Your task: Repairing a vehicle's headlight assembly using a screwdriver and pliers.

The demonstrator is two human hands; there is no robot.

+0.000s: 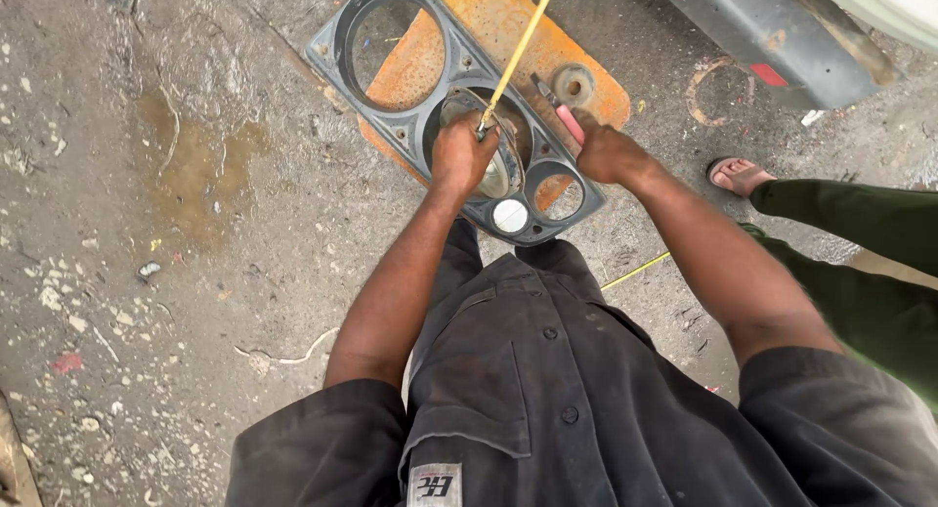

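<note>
Two hands | left hand (461, 155) fisted on yellow rod (518, 53), hiding headlamp (498, 170); right hand (606, 153) gripping pink-handled tool (569, 123), tip hidden

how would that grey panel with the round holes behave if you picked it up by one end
The grey panel is mostly openings with thin rims, so it probably feels light and may flex slightly. Its flat shape makes rolling unlikely. The left hand presses a round metal part into the middle hole, so that part might drop out.
</note>
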